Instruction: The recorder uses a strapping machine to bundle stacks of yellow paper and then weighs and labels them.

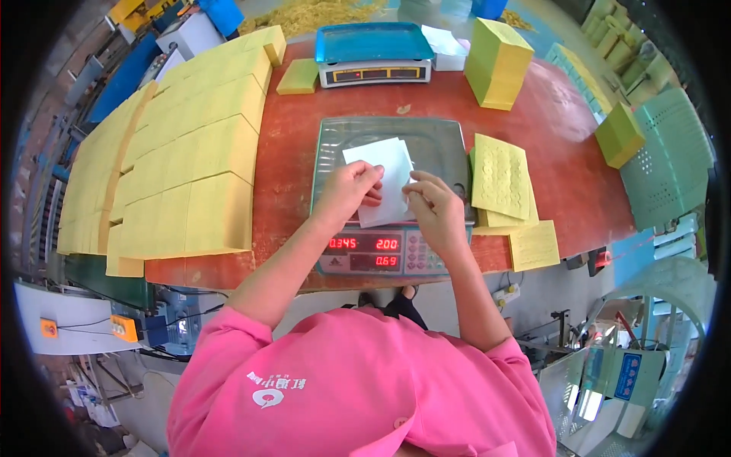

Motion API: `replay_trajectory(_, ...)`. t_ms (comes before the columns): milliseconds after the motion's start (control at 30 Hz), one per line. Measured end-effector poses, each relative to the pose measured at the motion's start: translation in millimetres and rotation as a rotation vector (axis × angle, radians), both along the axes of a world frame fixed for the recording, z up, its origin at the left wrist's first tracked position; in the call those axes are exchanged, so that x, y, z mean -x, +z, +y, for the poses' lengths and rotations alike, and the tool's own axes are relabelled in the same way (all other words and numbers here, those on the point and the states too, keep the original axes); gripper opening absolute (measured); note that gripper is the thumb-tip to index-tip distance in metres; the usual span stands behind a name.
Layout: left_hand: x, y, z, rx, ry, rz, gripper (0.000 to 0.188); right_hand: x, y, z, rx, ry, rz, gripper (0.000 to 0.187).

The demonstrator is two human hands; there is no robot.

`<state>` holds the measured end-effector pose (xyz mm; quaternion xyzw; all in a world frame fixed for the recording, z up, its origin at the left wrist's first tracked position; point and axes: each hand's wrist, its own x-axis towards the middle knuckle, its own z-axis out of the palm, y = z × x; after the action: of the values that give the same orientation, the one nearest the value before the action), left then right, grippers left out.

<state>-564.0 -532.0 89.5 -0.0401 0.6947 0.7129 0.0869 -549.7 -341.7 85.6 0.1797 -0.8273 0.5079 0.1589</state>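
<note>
A white sheet of paper (388,190), or a thin stack of such sheets, is over the steel pan (438,137) of a digital scale, slightly tilted. My left hand (352,190) grips its left side, the thumb on top and the fingers curled at the edge. At the right edge, my right hand (438,206) is closed in a pinch; whether it holds the paper's edge or something small is too fine to make out. Just right of the pan lies a small pile of yellow paper sheets (500,179) with a punched pattern. Red digits glow on the scale's display (365,251) below my wrists.
Long rows of stacked yellow paper blocks (183,183) fill the left of the red table (297,107). A second scale with a blue tray (373,42) stands at the back, beside a tall yellow stack (497,65). A green perforated crate (668,160) is at the right.
</note>
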Motion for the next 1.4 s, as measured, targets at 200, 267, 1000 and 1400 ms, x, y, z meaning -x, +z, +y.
replay_trajectory(200,-1.5,6.7,3.3,-0.081,0.031,-0.058,0.033,-4.5,7.3,-13.5,0.267,0.193,-0.450,0.013)
replay_trajectory(267,0.4,-1.0,4.9,-0.003,0.084,0.068,0.048,-6.2,7.3,-16.4,0.280,0.261,-0.381,0.014)
replay_trajectory(1000,4.0,-11.9,1.8,0.159,0.040,0.108,0.024,-1.2,-5.4,5.2,-0.341,-0.132,0.209,0.028)
replay_trajectory(1400,7.2,1.7,-4.8,-0.030,-0.046,-0.011,0.027,-6.3,8.6,-16.9,0.182,0.158,-0.152,0.028)
